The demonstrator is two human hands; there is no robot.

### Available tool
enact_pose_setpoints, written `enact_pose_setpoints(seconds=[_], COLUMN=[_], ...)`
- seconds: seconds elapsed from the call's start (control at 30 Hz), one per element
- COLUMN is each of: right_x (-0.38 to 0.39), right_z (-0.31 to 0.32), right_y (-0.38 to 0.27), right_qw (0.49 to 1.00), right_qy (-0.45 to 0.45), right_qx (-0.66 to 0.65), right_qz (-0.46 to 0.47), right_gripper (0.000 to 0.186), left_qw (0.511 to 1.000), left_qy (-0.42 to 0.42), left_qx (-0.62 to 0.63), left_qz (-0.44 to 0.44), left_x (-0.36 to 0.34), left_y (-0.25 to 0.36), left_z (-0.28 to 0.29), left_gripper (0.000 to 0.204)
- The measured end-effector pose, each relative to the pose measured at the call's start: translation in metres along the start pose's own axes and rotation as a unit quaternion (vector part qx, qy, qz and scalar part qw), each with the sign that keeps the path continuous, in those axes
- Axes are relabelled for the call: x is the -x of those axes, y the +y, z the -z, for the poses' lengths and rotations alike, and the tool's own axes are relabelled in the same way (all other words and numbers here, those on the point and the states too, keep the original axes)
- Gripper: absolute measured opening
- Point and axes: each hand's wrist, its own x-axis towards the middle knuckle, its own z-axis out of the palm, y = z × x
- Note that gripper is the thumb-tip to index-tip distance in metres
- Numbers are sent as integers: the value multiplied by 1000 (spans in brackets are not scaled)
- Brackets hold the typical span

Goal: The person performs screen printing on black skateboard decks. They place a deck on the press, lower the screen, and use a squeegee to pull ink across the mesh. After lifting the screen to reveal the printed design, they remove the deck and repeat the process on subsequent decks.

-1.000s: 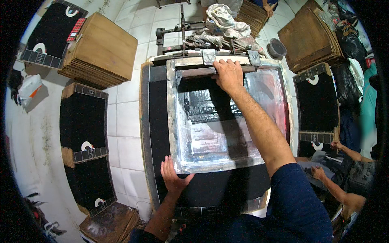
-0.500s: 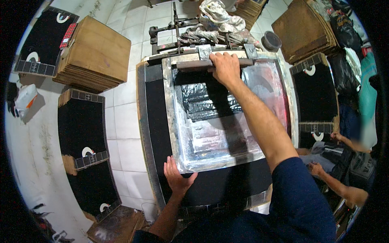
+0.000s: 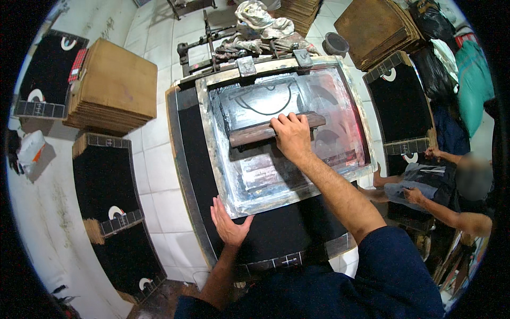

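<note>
My right hand (image 3: 292,135) is closed on a wooden squeegee (image 3: 247,135), which lies across a paint-smeared screen frame (image 3: 365,127) a little below its middle. A dark curved outline shows on the mesh above the squeegee. My left hand (image 3: 228,223) rests at the frame's lower left corner, fingers stretched out. The frame lies over a black panel (image 3: 279,236) on a board, and two metal clamps (image 3: 246,66) sit on its top edge.
Cardboard stacks (image 3: 111,77) and black printed panels (image 3: 109,173) line both sides. Rags (image 3: 255,21) lie on a metal rack behind, near a grey bucket (image 3: 336,42). A co-worker (image 3: 446,212) sits at the right, beside black bags (image 3: 430,74).
My right hand has pulled the squeegee down from the screen's top bar toward me, uncovering the curved outline. My left hand stays at the corner. The view has shifted slightly.
</note>
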Motion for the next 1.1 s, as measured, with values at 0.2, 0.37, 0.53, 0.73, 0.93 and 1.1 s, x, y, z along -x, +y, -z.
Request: enact_pose_setpoints(seconds=[0.2, 0.37, 0.53, 0.73, 0.93, 1.1], right_x=[-13, -25, -61, -44, -125, -218], right_z=[4, 11, 30, 32, -9, -31], right_y=[10, 12, 26, 28, 49, 60], right_qw=[998, 999, 995, 988, 990, 977], right_qy=[1, 23, -68, -131, -141, -213], right_qx=[-55, -21, -66, -76, -18, 2], right_qz=[-1, -14, -6, 3, 24, -8], right_gripper=[27, 33, 39, 44, 47, 61], left_qw=[980, 937, 928, 934, 959, 969], left_qy=[-28, 28, 34, 25, 37, 25], left_qx=[143, 310, 338, 320, 256, 216], left_qz=[133, 156, 152, 158, 118, 119], left_x=[-3, 7, 8, 9, 10, 13], left_y=[14, 22, 23, 18, 14, 9], left_z=[3, 4, 3, -2, -2, 0], left_gripper=[124, 116, 116, 112, 105, 106])
